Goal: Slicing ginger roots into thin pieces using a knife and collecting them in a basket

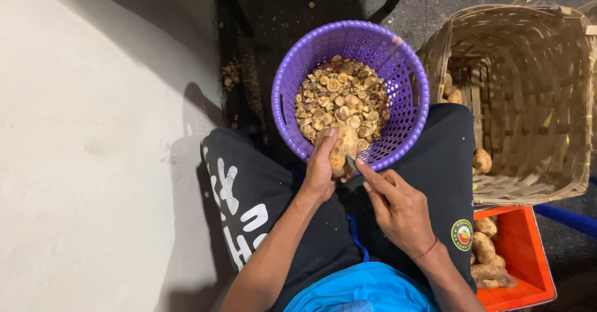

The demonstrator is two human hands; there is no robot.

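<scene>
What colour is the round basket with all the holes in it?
Purple. The round plastic basket shows clearly in the head view, between the person's knees.

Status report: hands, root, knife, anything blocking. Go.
Left hand grips root over purple basket. Right hand holds knife against it. Nothing in the way.

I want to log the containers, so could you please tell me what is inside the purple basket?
The purple basket holds a heap of small tan cut pieces. The left hand and the root it holds cover the near edge; anything beneath the heap is hidden.
</scene>
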